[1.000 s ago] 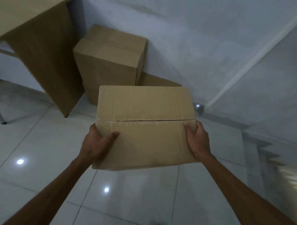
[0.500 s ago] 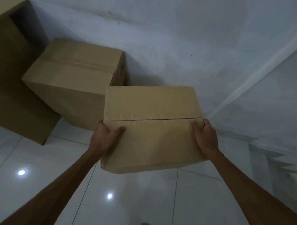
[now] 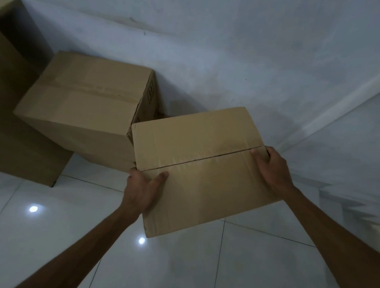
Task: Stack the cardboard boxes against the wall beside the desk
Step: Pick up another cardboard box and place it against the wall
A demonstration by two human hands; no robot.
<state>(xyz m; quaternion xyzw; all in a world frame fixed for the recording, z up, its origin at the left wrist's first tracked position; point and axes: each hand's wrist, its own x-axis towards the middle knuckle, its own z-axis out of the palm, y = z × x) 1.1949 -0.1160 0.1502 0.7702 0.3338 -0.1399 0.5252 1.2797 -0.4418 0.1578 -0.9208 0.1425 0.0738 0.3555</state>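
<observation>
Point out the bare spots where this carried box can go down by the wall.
Bare floor tile lies under the carried box, held by the left hand and the right hand. The big box's top is bare. Right of the big box along the wall looks open, partly hidden. It is crowded where the desk panel meets the big box.

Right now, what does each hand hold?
Left hand: grips the box at its left edge.
Right hand: grips the same box at its right edge.
</observation>
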